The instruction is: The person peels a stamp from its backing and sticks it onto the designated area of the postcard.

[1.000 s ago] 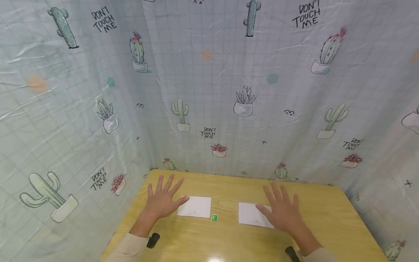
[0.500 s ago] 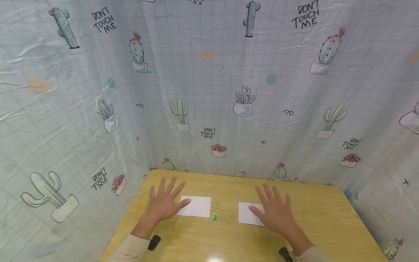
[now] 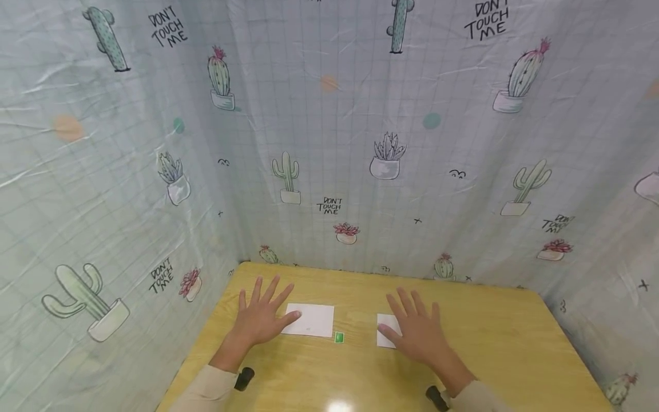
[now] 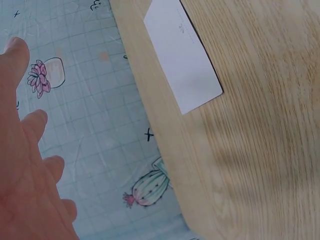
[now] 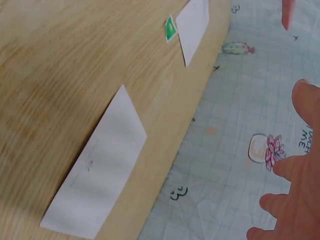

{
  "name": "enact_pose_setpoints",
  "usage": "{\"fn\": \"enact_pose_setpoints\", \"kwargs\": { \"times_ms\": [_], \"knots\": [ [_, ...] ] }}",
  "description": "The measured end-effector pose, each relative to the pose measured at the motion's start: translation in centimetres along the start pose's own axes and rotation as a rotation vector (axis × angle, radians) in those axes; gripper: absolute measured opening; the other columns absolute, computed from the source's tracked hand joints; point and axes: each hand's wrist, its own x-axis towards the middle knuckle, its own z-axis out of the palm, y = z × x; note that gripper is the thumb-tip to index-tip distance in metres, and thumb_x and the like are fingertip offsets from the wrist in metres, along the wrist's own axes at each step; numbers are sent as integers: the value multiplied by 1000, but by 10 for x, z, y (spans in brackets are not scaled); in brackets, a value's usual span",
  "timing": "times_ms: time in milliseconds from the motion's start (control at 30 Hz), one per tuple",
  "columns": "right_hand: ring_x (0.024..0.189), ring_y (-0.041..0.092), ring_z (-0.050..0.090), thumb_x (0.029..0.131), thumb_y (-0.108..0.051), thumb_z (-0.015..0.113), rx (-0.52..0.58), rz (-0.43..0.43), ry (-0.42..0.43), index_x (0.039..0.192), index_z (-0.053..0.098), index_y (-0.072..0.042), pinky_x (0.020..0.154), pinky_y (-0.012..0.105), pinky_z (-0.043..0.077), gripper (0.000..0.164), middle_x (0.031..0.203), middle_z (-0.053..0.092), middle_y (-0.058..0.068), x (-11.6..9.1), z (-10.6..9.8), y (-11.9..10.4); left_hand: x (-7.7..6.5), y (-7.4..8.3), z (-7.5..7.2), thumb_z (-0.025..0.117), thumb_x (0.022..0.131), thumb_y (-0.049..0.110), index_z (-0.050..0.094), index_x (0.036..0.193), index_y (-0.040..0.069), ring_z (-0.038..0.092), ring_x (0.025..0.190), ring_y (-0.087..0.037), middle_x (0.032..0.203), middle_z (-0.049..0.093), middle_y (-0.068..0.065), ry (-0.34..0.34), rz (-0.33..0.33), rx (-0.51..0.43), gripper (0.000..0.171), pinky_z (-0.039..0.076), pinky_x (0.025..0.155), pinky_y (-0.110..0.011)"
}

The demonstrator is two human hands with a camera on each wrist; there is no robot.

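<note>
My left hand (image 3: 259,321) is held over the table with its fingers spread, its thumb overlapping the near-left part of a white rectangular paper (image 3: 318,319). In the left wrist view that paper (image 4: 185,60) lies flat, apart from the fingers. My right hand (image 3: 419,332), also spread and holding nothing, covers much of a second white paper (image 3: 387,321) in the head view. The right wrist view shows this second paper (image 5: 97,172) whole, with faint small print on it. Between the papers, by the left one's corner, lies a small green square with a white border (image 3: 339,337).
Both papers lie on a yellowish wood-grain table (image 3: 355,372). A cactus-print curtain (image 3: 319,137) hangs along its back and sides. Dark straps with black camera mounts sit at both wrists, such as the left mount (image 3: 244,379).
My right hand has shifted left, covering more of the right paper. My left hand has moved slightly right. The papers and green square stay in place; the head view has tilted a little.
</note>
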Motion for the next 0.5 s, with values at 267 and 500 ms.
{"fn": "enact_pose_setpoints", "kwargs": {
  "times_ms": [267,500],
  "knots": [
    [155,47,30,99,-66,55,9,-18,11,159,43,-17,115,85,14,79,168,37,15,-1,9,-11,-1,-3,4,50,97,74,35,163,35,0,163,-47,177,16,-7,-5,13,-3,78,2,118,-84],
    [158,46,27,99,-63,56,8,7,-34,161,41,-18,117,84,11,78,172,32,13,4,7,-17,-3,-5,3,51,97,73,36,162,35,0,162,-47,177,17,-7,2,10,-5,77,4,118,-84]
  ]
}}
